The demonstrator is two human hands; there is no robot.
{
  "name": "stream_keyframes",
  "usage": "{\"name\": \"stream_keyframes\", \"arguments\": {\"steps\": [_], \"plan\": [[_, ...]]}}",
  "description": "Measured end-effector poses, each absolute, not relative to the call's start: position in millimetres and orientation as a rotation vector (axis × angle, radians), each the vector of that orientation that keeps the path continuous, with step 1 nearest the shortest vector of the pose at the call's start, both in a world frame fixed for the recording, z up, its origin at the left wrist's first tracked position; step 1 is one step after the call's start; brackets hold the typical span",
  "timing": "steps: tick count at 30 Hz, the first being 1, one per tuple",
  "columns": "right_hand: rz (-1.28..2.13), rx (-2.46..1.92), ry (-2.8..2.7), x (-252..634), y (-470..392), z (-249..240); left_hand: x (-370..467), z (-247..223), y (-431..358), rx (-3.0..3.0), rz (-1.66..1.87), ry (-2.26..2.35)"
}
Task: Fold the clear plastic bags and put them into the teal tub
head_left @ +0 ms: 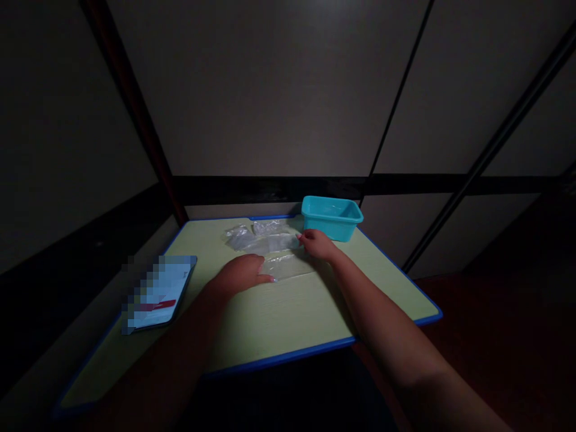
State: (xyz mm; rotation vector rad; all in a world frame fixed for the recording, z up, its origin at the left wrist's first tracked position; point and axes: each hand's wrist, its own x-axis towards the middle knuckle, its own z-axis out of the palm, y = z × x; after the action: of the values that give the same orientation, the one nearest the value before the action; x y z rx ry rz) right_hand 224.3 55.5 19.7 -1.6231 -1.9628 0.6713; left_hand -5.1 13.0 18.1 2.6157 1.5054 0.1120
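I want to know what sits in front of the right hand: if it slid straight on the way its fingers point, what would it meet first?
The right hand points left and away, fingertips on a clear plastic bag. It would probably meet the crumpled clear bags first; depth is hard to judge in this dim view.

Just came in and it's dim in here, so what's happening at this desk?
A person is working with both bare hands on a green table. The left hand lies flat on a clear plastic bag, and the right hand pinches that bag's far edge. More clear bags lie in a loose pile just behind. A teal bin stands at the back edge, close to the right hand. A tablet rests on the left side, untouched.
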Motion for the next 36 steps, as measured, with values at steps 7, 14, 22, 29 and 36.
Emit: {"name": "stream_keyframes", "arguments": {"steps": [7, 14, 22, 29, 36], "plan": [[0.244, -1.230, -2.254, 196, 34, 14, -11, 13, 18, 2.620, 0.147, 1.517], [0.308, -1.384, -2.645, 183, 23, 3, -11, 15, 17, 2.614, 0.157, 1.511], [0.266, -1.539, -2.836, 180, 26, 3, 28, 14, -12, 2.650, 0.728, 1.346], [0.251, -1.671, -2.916, 174, 31, 6, 47, -9, -16, 2.515, 0.415, 1.298], [0.242, -1.568, -3.023, 179, 24, 13, 43, -7, -14, 2.475, 0.316, 1.415]]}}
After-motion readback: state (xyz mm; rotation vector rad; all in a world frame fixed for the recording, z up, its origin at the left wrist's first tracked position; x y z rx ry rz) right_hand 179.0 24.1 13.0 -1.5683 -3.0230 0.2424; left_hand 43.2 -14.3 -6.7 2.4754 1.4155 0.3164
